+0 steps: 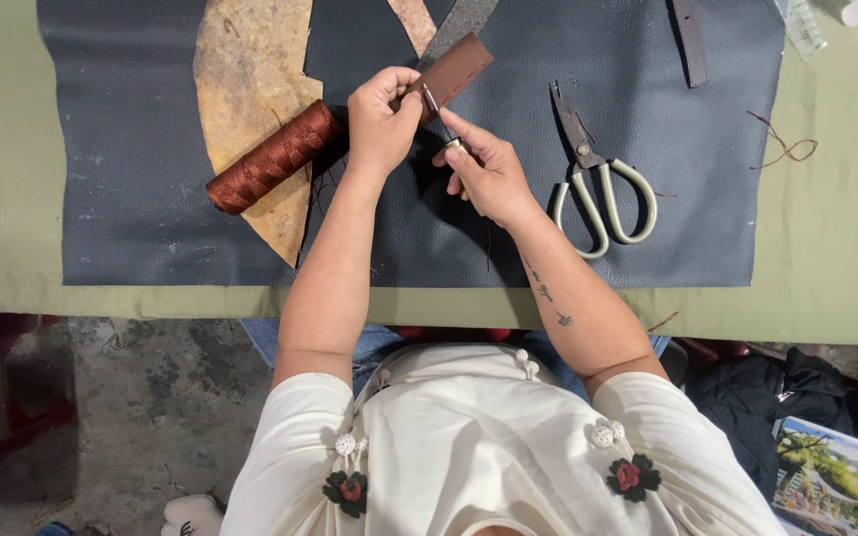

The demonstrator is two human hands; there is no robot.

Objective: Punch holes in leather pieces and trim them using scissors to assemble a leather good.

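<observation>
Step in hand, as judged: a brown leather strip (454, 66) is being pierced or marked near its lower edge. The strip is held raised over the dark blue leather sheet (131, 199), tilted up to the right, with its near end pinched in the left hand (381, 117), fingers closed on it. The right hand (487, 169) is closed around a slim awl-like tool (436, 114); its metal tip is touching the strip just beside the left thumb. Whether the tip has gone through cannot be told. Next move, as judged, calls for a steady pinch on the strip, the tip kept square to the leather, and the left thumb kept out of the tool's line, since the point sits very near it. A slip would score the strip or the thumb. A spool of rust-brown thread (272, 157) is lying on a tan leather offcut (250, 69) just left of the left hand, its loose end trailing toward the wrist. Scissors (593, 169) with pale handles are lying closed on the sheet, right of the right hand, apart from it. Containers: none seen on the green table (12, 199); nothing is held in anything.
</observation>
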